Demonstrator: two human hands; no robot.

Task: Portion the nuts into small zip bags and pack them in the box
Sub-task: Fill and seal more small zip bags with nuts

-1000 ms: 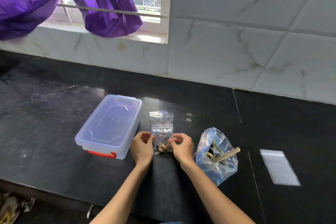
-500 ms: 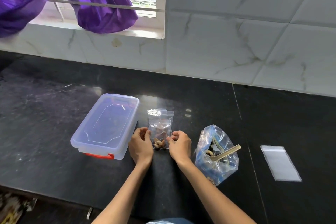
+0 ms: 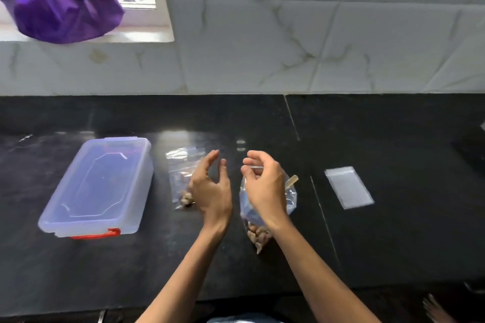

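Note:
A small zip bag [image 3: 183, 178] with a few nuts at its near end lies flat on the black counter [image 3: 393, 231]. My left hand [image 3: 210, 189] hovers just right of it, fingers spread and holding nothing. My right hand [image 3: 263, 186] floats with loosely curled fingers over the large clear bag of nuts [image 3: 258, 233]; I see nothing gripped in it. A wooden spoon handle [image 3: 292, 181] sticks out of that bag. The clear plastic box [image 3: 97, 186] stands at the left, its lid on and its red latch facing me. An empty zip bag [image 3: 349, 187] lies flat at the right.
A purple cloth [image 3: 65, 8] hangs from the window bars at the top left. The marble-tiled wall [image 3: 315, 47] bounds the back of the counter. A dark object [image 3: 472, 147] sits at the far right edge. The counter's front edge runs just below my forearms.
Both hands have let go of the small nut bag, which now lies on the counter. They have lifted and shifted right, the right hand now over the large bag.

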